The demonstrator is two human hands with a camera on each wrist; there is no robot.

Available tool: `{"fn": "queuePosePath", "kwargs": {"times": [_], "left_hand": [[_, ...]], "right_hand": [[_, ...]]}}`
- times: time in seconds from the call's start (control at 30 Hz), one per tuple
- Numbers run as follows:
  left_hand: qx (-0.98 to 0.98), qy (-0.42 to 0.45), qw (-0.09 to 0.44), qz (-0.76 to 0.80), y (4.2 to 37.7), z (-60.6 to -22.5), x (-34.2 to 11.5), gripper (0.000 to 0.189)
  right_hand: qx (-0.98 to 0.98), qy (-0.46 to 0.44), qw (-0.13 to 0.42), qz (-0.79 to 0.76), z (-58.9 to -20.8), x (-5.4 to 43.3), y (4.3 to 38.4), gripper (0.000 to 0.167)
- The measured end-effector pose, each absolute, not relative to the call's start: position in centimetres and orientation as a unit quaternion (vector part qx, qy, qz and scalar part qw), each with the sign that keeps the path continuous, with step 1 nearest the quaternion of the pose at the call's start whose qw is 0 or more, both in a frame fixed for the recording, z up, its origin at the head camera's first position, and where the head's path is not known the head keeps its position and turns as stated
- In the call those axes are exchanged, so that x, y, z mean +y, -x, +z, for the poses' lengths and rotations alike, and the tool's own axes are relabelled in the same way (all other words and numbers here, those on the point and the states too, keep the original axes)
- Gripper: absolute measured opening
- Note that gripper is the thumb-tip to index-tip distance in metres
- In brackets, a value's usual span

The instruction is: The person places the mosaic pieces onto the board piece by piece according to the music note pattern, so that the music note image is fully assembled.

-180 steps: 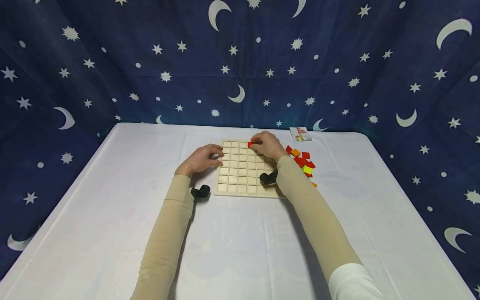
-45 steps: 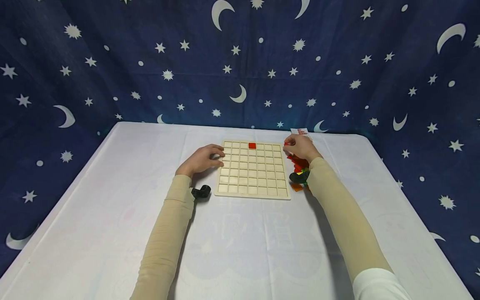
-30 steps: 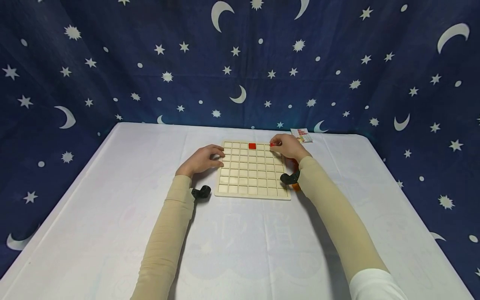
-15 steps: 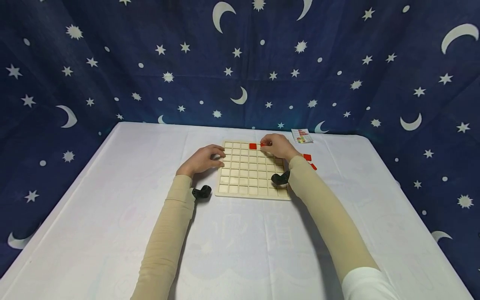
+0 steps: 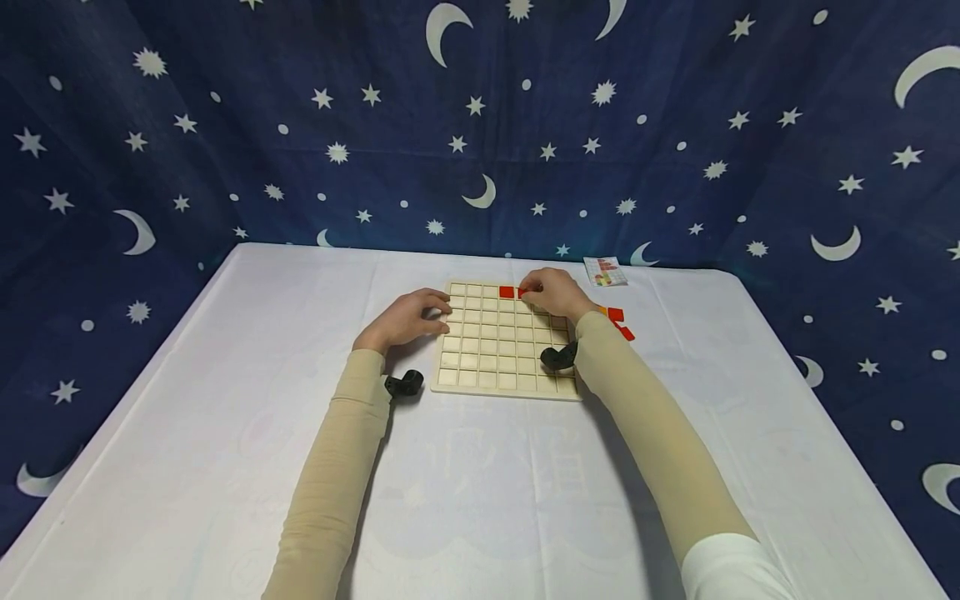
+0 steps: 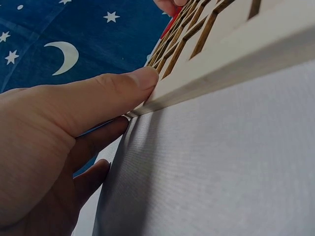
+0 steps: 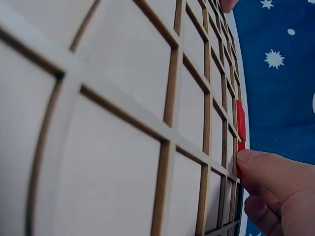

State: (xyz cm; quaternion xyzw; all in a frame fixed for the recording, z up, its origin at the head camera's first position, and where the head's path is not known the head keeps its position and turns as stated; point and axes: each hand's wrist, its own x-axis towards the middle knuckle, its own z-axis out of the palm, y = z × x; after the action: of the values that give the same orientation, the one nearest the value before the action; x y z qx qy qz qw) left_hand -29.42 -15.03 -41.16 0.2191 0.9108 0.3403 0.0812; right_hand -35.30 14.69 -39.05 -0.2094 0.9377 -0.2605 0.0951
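Note:
A pale wooden grid board (image 5: 487,358) lies on the table, a red square tile (image 5: 506,292) seated in its far row. My right hand (image 5: 557,292) pinches a second red tile (image 7: 240,160) over the cell just right of the first one, the thumb lying on its face in the right wrist view. Much of that tile is covered by the fingers. At the board's left edge my left hand (image 5: 405,319) rests with relaxed fingers; its thumb (image 6: 118,88) touches the rim in the left wrist view.
Loose red tiles (image 5: 626,332) and an orange one lie right of the board, partly hidden behind the right forearm. A small printed card (image 5: 605,272) lies at the table's back edge. A dark blue starry cloth (image 5: 480,125) hangs behind the white-covered table (image 5: 480,500).
The right hand has placed the first red tile, gone to the loose tiles on the right, and come back left over the far row with another red tile. The left hand has stayed put.

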Motion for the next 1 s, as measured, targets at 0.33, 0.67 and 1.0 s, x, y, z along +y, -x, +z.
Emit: {"fn": "queuePosePath", "kwargs": {"times": [0.33,0.67,1.0], "left_hand": [[0.909,-0.226,0.079,0.341,29.45,-41.25,-15.26,0.038],[0.906,-0.229,0.079,0.346,29.39,-41.36,-15.32,0.037],[0.906,-0.231,0.080,0.346,29.24,-41.35,-15.44,0.037]], "right_hand": [[0.940,0.198,0.099,-0.259,-38.95,14.26,34.96,0.025],[0.940,0.189,0.103,-0.265,-38.98,14.07,34.74,0.024],[0.938,0.183,0.111,-0.272,-38.85,14.05,34.44,0.024]]}}
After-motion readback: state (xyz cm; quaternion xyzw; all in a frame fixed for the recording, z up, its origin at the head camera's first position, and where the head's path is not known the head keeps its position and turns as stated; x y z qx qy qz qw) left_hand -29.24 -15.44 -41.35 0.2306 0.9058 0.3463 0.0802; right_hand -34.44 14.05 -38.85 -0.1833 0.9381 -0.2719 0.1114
